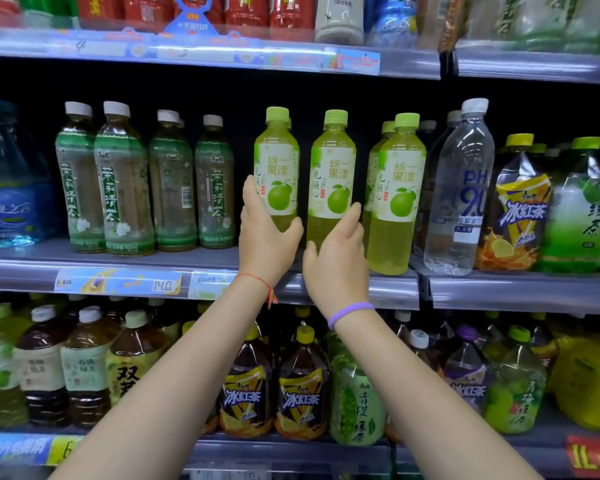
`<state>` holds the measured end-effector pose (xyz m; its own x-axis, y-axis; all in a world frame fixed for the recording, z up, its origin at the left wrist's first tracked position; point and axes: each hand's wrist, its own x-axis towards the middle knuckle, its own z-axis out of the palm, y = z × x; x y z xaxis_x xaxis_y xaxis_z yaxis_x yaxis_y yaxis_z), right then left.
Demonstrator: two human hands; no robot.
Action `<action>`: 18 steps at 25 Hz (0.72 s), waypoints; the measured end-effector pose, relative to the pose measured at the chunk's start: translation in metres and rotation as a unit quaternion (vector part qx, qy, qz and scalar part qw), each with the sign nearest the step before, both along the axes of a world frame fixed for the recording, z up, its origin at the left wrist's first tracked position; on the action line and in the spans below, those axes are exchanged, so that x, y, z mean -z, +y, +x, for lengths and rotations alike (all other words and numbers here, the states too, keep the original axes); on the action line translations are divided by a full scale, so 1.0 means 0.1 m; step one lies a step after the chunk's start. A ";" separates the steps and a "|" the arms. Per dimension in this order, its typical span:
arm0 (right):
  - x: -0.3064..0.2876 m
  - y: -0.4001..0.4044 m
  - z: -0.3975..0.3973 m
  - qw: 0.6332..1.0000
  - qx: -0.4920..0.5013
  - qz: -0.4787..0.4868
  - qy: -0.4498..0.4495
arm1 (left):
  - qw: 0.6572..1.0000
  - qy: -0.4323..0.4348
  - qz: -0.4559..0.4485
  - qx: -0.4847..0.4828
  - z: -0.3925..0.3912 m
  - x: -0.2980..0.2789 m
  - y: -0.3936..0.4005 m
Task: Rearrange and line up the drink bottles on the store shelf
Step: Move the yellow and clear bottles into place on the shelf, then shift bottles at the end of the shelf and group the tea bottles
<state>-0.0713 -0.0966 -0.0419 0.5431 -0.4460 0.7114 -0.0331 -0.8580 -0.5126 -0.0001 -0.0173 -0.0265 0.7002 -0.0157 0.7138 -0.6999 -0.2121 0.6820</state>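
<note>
Three light-green pomelo drink bottles with green caps stand on the middle shelf (201, 265). My left hand (265, 237) wraps around the lower part of the left pomelo bottle (278, 168), thumb on its right side. My right hand (336, 258) curls around the base of the middle pomelo bottle (331, 174), fingers on its right side. The right pomelo bottle (397, 188) stands nearer the shelf edge, untouched, with another one behind it. Both held bottles are upright.
Four jasmine tea bottles (122, 181) stand to the left, a blue water jug (7, 188) beyond them. A tall clear water bottle (461, 188) and large iced tea bottles (516, 209) stand to the right. Big bottles fill the lower shelf (291, 445).
</note>
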 end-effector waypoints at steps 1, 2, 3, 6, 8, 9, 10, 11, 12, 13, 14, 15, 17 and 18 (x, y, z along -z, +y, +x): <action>0.00 0.04 -0.03 1.000 -0.008 -0.010 -0.026 | 1.000 0.006 0.002 0.007 -0.02 -0.02 0.02; -0.02 0.09 -0.05 0.997 -0.023 -0.024 -0.064 | 1.000 0.006 -0.003 0.005 -0.05 -0.05 0.07; -0.05 0.15 -0.07 0.992 -0.037 -0.044 -0.115 | 1.000 -0.003 -0.014 -0.005 -0.07 -0.07 0.14; -0.15 0.37 -0.06 0.960 -0.047 -0.114 -0.250 | 0.995 -0.077 -0.049 -0.046 -0.05 -0.08 0.42; -0.22 0.62 0.04 0.952 -0.078 -0.128 -0.268 | 0.991 -0.112 -0.042 -0.055 0.05 -0.07 0.69; -0.23 0.77 0.12 0.951 -0.100 -0.135 -0.260 | 0.989 -0.128 -0.037 -0.063 0.12 -0.07 0.85; -0.23 0.93 0.22 0.952 -0.118 -0.141 -0.244 | 0.987 -0.141 -0.036 -0.074 0.19 -0.06 1.03; -0.22 1.10 0.34 0.956 -0.129 -0.141 -0.221 | 0.984 -0.151 -0.034 -0.088 0.27 -0.06 1.22; -0.20 1.29 0.47 0.962 -0.136 -0.131 -0.195 | 0.981 -0.159 -0.029 -0.105 0.36 -0.05 1.42; -0.19 1.44 0.58 0.969 -0.141 -0.115 -0.170 | 0.978 -0.165 -0.021 -0.129 0.44 -0.06 1.58; -0.19 1.59 0.69 0.974 -0.144 -0.096 -0.146 | 0.974 -0.166 -0.010 -0.154 0.52 -0.07 1.75; -0.19 1.78 0.80 0.979 -0.147 -0.078 -0.116 | 0.971 -0.161 0.003 -0.176 0.62 -0.08 1.94; -0.19 2.06 0.93 0.988 -0.146 -0.050 -0.027 | 0.970 -0.147 0.032 -0.190 0.78 -0.09 2.21; -0.18 2.18 0.97 0.990 -0.134 -0.037 0.020 | 0.974 -0.134 0.048 -0.178 0.86 -0.09 2.31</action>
<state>0.0256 0.1212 -0.0239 0.6628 -0.2293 0.7129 0.1822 -0.8740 -0.4505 0.0858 0.2137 -0.0172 0.4629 0.1183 0.8785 -0.7202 -0.5275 0.4505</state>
